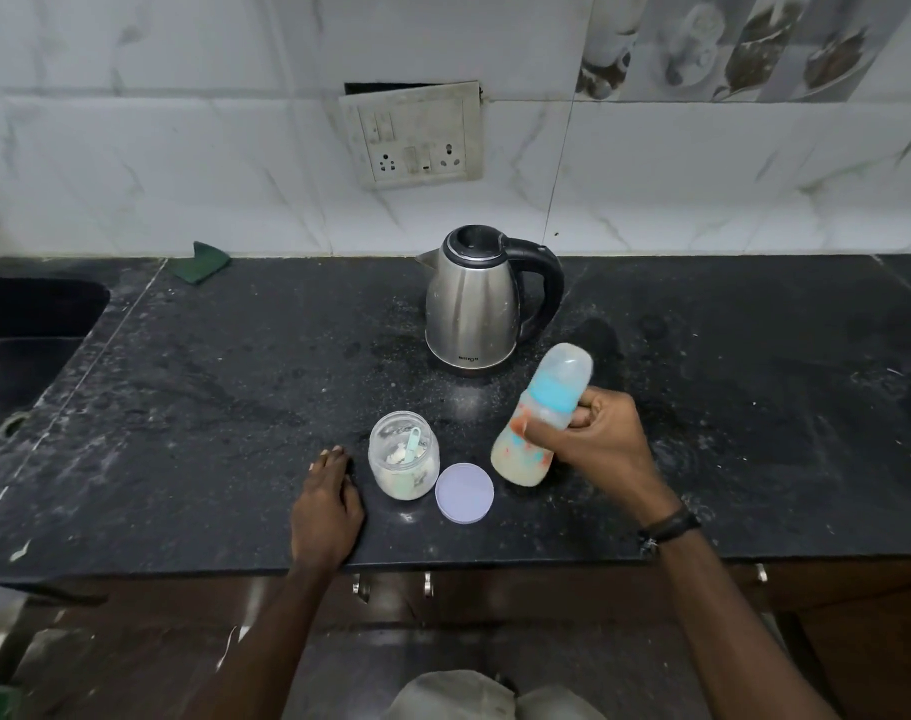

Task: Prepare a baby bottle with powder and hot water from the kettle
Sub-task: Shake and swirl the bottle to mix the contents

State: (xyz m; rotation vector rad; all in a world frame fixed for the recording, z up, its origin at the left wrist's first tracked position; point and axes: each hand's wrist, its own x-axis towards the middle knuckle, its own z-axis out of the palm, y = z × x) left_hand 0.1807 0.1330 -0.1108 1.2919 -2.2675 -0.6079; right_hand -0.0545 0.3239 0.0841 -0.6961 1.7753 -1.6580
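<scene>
bottle: capped clear plastic baby bottle [539, 423], milky fill, tilted above black stone surface [183, 407]
right hand [598, 439]: grip wraps mid-body
left hand [328, 506]: flat, idle
handling: light, slick; hold waist

Right hand [598, 439] gripping tilted bottle [539, 423], left hand [328, 506] flat on counter [183, 407]

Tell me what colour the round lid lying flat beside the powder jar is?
Pale lilac, the round plastic lid; head view.
</scene>
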